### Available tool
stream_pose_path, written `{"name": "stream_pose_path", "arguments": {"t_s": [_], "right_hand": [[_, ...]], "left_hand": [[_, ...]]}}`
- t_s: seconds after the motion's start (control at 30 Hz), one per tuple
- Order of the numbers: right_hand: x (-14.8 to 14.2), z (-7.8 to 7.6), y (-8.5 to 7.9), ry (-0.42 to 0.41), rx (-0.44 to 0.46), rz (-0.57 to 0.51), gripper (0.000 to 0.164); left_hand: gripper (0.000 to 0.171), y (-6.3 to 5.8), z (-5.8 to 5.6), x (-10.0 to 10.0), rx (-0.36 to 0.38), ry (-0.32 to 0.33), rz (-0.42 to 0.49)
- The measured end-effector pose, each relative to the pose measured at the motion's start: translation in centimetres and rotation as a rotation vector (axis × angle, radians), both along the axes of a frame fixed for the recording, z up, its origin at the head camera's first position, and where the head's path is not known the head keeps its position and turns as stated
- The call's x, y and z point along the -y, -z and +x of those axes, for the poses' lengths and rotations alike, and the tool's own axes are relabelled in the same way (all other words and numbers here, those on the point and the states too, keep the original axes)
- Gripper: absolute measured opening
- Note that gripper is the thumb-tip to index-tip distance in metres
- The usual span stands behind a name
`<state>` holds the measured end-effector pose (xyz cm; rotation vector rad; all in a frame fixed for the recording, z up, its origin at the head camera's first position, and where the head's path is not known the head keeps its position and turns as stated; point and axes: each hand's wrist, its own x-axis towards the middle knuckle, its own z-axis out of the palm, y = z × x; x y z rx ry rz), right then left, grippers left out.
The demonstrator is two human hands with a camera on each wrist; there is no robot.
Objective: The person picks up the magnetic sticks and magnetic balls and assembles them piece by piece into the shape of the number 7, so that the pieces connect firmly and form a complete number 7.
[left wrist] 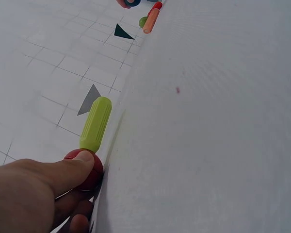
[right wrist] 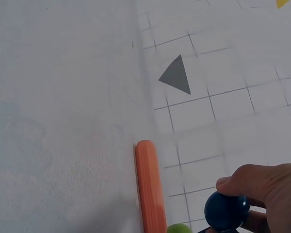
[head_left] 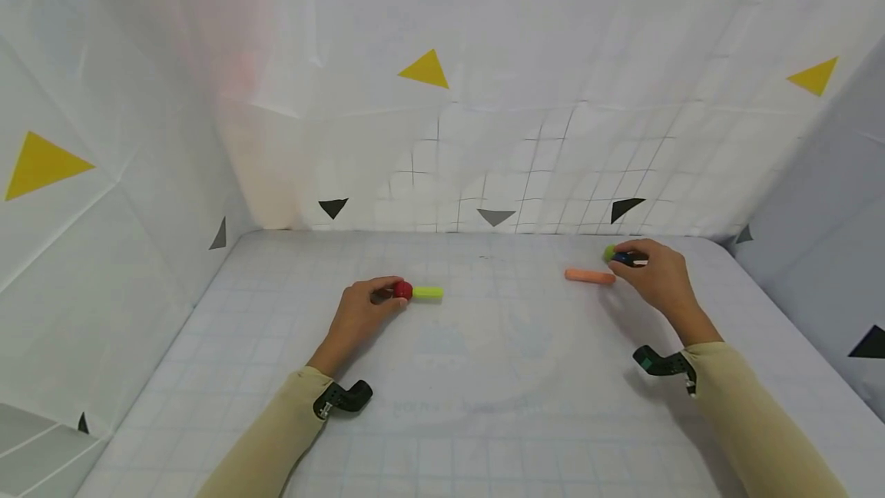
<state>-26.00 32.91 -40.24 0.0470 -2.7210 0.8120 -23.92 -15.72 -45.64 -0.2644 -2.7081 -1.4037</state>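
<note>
My left hand (head_left: 362, 306) pinches a red ball (head_left: 403, 290) between thumb and fingers at the left-middle of the table. A ridged yellow-green stick (left wrist: 96, 124) points out from that ball to the right, its near end right at the ball. At the back right, my right hand (head_left: 653, 275) grips a glossy blue ball (right wrist: 226, 211) with thumb and fingers. Just beside it is a green ball (head_left: 608, 253), partly hidden by the hand. An orange ridged stick (head_left: 589, 276) lies on the table left of the right hand.
The white table (head_left: 484, 375) has a faint grid and meets a white sheet wall (head_left: 525, 160) at the back. Yellow, grey and black triangles mark the walls. Each wrist wears a dark camera band (head_left: 342, 398) over a beige sleeve (head_left: 276, 436).
</note>
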Motion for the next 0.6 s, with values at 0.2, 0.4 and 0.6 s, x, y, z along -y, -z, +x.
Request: {"name": "stream_pose_path", "arguments": {"t_s": [0.2, 0.4, 0.6], "right_hand": [[0.4, 0.0, -0.2, -0.007, -0.001, -0.013, 0.03], [0.8, 0.0, -0.4, -0.003, 0.034, -0.026, 0.036], [1.2, -0.1, -0.7, -0.017, 0.064, -0.051, 0.04]], "left_hand": [[0.04, 0.0, 0.0, 0.0, 0.002, -0.002, 0.004], [0.04, 0.2, 0.0, 0.0, 0.002, -0.003, 0.012], [0.04, 0.3, -0.1, 0.1, -0.007, -0.002, 0.006]]}}
